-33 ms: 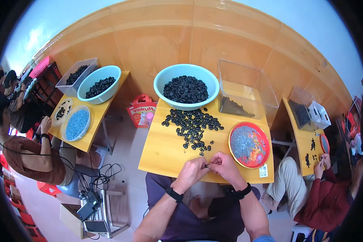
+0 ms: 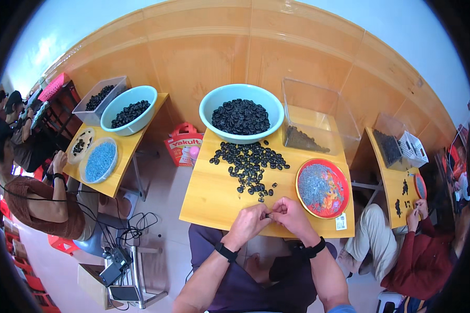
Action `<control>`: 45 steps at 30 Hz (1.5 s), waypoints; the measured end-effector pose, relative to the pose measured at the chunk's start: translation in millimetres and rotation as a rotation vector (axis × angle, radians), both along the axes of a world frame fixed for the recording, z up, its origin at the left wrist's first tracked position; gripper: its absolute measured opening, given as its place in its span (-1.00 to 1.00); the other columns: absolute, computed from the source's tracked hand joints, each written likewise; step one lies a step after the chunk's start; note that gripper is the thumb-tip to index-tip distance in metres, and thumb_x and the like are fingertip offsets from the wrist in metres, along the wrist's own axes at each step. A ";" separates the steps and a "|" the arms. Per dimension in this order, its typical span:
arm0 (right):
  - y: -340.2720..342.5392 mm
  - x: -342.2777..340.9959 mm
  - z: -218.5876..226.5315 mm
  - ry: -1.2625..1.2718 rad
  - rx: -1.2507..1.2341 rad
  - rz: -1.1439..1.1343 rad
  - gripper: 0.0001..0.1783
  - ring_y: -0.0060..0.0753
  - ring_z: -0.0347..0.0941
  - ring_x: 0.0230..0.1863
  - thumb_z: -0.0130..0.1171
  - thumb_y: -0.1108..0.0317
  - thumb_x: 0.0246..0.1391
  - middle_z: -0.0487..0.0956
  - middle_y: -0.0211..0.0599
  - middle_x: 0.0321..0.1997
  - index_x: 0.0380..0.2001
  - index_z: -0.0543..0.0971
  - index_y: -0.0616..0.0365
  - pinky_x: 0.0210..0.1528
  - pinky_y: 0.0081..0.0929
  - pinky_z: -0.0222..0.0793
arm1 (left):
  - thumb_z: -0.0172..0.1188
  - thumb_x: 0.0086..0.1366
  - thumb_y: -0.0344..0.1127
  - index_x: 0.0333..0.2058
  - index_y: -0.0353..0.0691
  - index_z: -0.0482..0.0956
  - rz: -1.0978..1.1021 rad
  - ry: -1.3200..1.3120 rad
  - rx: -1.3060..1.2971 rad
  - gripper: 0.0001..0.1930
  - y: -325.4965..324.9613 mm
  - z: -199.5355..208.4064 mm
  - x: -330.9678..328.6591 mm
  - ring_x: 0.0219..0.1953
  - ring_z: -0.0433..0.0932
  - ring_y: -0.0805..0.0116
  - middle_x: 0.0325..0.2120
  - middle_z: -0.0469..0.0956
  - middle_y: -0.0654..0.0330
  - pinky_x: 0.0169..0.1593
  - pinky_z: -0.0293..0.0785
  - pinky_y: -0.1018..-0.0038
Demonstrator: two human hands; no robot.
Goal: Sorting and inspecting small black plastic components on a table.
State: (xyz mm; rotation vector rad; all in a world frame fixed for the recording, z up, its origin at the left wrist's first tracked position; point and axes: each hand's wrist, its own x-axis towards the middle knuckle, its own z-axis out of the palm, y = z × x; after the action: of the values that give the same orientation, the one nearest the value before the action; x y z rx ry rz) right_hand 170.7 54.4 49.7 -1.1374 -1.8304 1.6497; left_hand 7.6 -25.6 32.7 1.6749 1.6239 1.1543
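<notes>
1. Two hands meet at the near edge of the wooden table [image 2: 214, 201]: left hand [image 2: 249, 223] and right hand [image 2: 292, 216], fingertips pinched together on one small black part [image 2: 268, 215], at 6 o'clock from the loose pile.
2. One wristband on each forearm, both dark.
3. One loose pile of black parts [image 2: 249, 166] on the bare tabletop; several dozen, small, rounded, glossy; too many and too small to count.
4. One pale teal plastic basin [image 2: 241, 112] at 12 o'clock from the pile, round, smooth-walled, heaped with the same black pieces.
5. One clear plastic bin [image 2: 318, 122] at 2 o'clock, rectangular, with a low heap of dark pieces in its bottom.
6. One red round plate [image 2: 322, 188] at 3 o'clock from the hands, covered with fine grey-blue bits; texture grainy.
7. One neighbouring table [image 2: 117, 156] at 9 o'clock: one teal basin, one clear bin, two round dishes, one holding blue bits.
8. One red bag [image 2: 182, 145] on the floor between tables.
9. Two other people are seated, one at each side.
</notes>
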 end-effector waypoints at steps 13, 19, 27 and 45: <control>58.0 -25.9 97.1 0.435 0.317 -0.196 -0.82 -0.54 0.61 -0.29 0.20 0.51 0.16 0.66 -0.38 -0.39 -0.16 0.62 0.28 -0.21 -0.55 0.53 | 0.30 0.21 -0.48 -0.31 -0.35 0.63 0.235 -0.248 0.084 -0.91 12.8 -14.4 -2.9 -0.49 0.59 0.40 -0.52 0.62 0.12 -0.34 0.54 0.48; 72.6 -30.9 37.0 -0.299 0.918 0.051 -0.73 0.02 0.64 -0.26 0.14 0.59 0.01 0.66 0.03 -0.33 -0.17 0.62 0.29 -0.14 -0.22 0.56 | 0.28 0.25 -0.47 -0.31 -0.36 0.63 0.341 -0.407 0.077 -0.92 17.5 -22.7 -2.7 -0.55 0.49 0.57 -0.56 0.61 0.20 -0.38 0.48 0.57; 57.3 -40.7 8.5 -0.623 1.042 0.125 -0.89 0.15 0.57 -0.19 0.05 0.62 -0.08 0.59 0.16 -0.34 -0.44 0.56 0.39 -0.08 -0.04 0.50 | 0.29 0.26 -0.48 -0.30 -0.35 0.64 0.299 -0.388 0.118 -0.93 17.1 -25.8 -1.7 -0.54 0.45 0.60 -0.56 0.59 0.25 -0.40 0.44 0.59; 17.2 -10.6 6.6 -0.385 0.694 0.053 -0.93 0.16 0.56 -0.27 0.11 0.52 -0.05 0.60 0.12 -0.41 -0.49 0.56 0.31 -0.18 0.00 0.44 | 0.35 0.15 -0.56 -0.14 -0.29 0.66 0.118 -0.108 0.165 -0.74 17.2 -10.8 5.0 -0.49 0.49 0.52 -0.46 0.60 0.22 -0.35 0.47 0.55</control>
State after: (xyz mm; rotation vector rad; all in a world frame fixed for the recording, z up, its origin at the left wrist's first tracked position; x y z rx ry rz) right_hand 160.1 71.6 56.3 -1.1214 -2.4063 0.7103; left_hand 12.6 -8.3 21.9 1.6027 1.6167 1.4463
